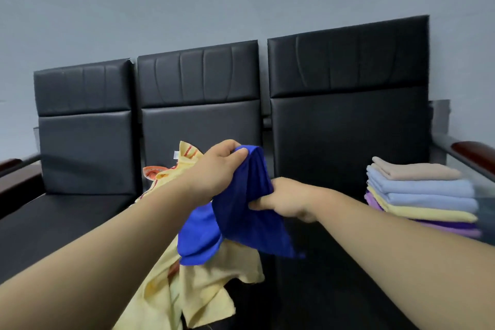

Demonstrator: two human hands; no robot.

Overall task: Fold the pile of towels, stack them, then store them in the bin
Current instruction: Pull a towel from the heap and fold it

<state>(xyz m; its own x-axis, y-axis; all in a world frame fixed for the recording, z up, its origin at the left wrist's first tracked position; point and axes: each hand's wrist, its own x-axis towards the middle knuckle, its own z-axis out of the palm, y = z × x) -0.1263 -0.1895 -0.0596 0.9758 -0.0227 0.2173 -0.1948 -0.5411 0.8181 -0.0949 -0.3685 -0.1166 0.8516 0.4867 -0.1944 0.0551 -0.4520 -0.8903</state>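
Observation:
A bright blue towel (241,211) hangs crumpled in the air above the middle seat. My left hand (214,169) grips its upper edge, thumb over the cloth. My right hand (286,201) pinches the towel lower down on its right side. Under the blue towel lies a loose pile of yellow towels (203,281), with an orange patterned one (154,171) showing behind my left forearm. On the right seat sits a stack of folded towels (423,198): beige on top, then light blue, yellow and purple. No bin is in view.
A black three-seat bench (342,126) stands against a grey wall. Dark wooden armrests (474,153) flank it at both ends. The left seat (53,225) holds nothing.

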